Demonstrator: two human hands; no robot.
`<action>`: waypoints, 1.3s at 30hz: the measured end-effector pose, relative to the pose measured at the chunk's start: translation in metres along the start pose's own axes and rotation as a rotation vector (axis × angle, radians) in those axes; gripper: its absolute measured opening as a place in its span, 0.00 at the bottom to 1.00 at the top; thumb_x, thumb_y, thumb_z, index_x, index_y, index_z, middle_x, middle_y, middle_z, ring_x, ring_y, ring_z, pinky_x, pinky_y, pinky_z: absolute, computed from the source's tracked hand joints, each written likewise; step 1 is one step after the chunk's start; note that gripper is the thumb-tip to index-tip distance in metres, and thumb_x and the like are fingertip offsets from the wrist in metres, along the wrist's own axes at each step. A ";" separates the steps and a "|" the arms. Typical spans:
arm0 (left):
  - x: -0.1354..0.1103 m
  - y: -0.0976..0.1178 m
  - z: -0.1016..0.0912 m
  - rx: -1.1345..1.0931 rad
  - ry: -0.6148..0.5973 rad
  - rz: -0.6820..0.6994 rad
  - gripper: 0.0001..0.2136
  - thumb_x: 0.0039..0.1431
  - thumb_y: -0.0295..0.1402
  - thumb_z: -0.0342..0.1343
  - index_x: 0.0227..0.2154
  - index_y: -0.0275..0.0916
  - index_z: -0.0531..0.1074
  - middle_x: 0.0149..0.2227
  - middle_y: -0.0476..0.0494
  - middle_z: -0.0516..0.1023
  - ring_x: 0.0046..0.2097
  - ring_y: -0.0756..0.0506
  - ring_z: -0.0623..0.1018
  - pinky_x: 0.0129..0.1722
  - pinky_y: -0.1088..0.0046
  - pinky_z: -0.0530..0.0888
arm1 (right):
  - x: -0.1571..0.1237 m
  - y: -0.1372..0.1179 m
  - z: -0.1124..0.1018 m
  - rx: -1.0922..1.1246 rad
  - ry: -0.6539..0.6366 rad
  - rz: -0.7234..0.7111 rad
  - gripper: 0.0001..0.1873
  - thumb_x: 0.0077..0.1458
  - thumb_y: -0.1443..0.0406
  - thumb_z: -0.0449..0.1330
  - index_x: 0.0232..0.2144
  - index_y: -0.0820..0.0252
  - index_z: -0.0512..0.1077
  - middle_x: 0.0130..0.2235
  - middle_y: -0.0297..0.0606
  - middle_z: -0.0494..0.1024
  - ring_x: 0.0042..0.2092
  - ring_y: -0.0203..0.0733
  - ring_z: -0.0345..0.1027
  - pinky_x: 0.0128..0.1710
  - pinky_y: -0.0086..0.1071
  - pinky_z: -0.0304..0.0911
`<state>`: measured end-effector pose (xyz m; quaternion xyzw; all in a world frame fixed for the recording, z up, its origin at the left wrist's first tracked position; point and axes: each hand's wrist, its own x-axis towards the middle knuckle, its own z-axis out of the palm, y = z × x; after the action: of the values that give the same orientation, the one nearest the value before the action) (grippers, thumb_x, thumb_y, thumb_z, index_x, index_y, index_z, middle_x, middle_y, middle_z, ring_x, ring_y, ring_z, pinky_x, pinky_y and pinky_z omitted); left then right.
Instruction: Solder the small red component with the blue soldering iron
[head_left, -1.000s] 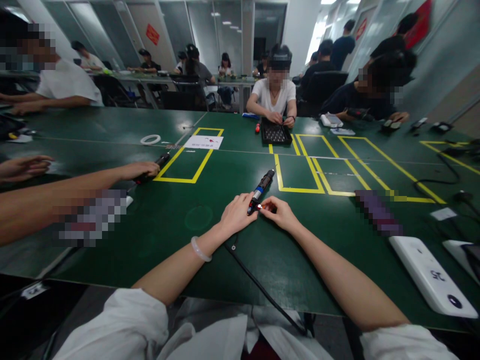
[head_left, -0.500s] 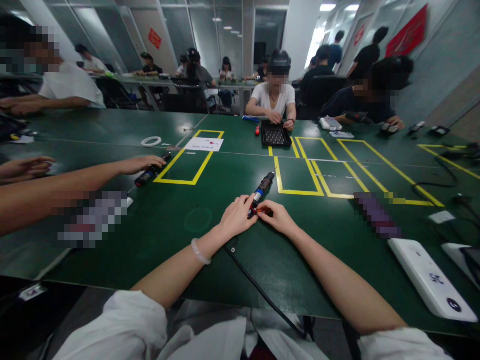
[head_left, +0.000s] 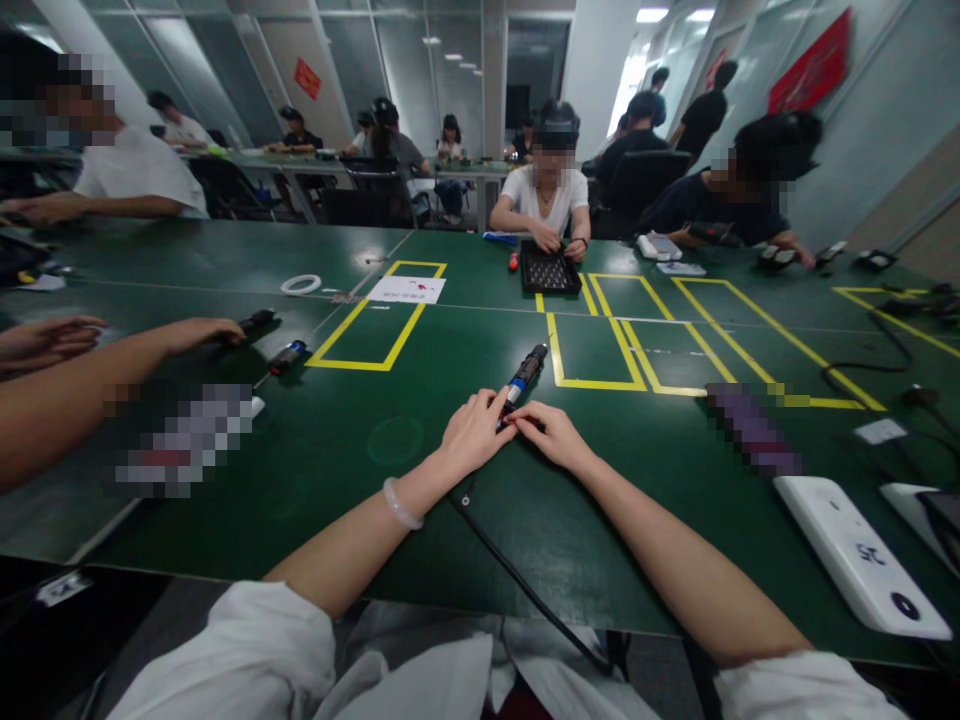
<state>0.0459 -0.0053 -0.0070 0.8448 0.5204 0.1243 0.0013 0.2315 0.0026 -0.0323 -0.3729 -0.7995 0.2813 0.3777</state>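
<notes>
Observing a black, blue and silver cylindrical device at the centre of the frame, lying aslant on the green table, pointing towards the upper right. Grasping its near end with the left hand, palm down; wearing a pale bangle on that wrist. Holding thumb and forefinger of the right hand together at the same near end; showing a trace of red there, but not allowing anyone to tell whether pinching an object. Noting a black cable at lower centre, a white oblong case at lower right, and a black tray at upper centre. Noting also a co-worker's hand at left, near a second device.
</notes>
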 end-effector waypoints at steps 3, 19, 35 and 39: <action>0.001 -0.001 0.000 0.016 -0.017 -0.012 0.28 0.63 0.44 0.46 0.64 0.44 0.52 0.51 0.38 0.65 0.48 0.41 0.70 0.44 0.66 0.70 | -0.001 -0.002 0.000 0.059 0.000 0.049 0.14 0.60 0.63 0.55 0.48 0.58 0.70 0.34 0.36 0.74 0.32 0.37 0.67 0.36 0.31 0.63; 0.018 -0.109 -0.016 0.063 -0.051 -0.379 0.29 0.62 0.49 0.44 0.63 0.43 0.55 0.55 0.35 0.64 0.54 0.37 0.68 0.47 0.62 0.70 | -0.004 0.007 -0.004 0.157 0.004 0.183 0.12 0.57 0.63 0.56 0.43 0.60 0.72 0.31 0.33 0.74 0.32 0.36 0.66 0.35 0.29 0.62; -0.007 -0.231 -0.037 0.142 0.035 -0.717 0.28 0.61 0.49 0.44 0.61 0.42 0.59 0.57 0.31 0.64 0.55 0.31 0.67 0.49 0.54 0.68 | -0.002 0.001 -0.006 0.160 -0.007 0.229 0.10 0.57 0.63 0.56 0.38 0.61 0.74 0.31 0.35 0.77 0.31 0.37 0.68 0.33 0.29 0.61; -0.010 -0.214 -0.035 0.230 0.148 -0.639 0.24 0.61 0.42 0.47 0.58 0.39 0.61 0.56 0.33 0.65 0.55 0.34 0.66 0.52 0.57 0.65 | -0.002 0.003 -0.005 0.164 -0.010 0.231 0.10 0.57 0.63 0.56 0.38 0.61 0.74 0.32 0.36 0.77 0.31 0.37 0.68 0.34 0.30 0.61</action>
<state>-0.1543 0.0792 -0.0030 0.6224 0.7681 0.1188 -0.0928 0.2381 0.0034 -0.0324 -0.4289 -0.7276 0.3890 0.3678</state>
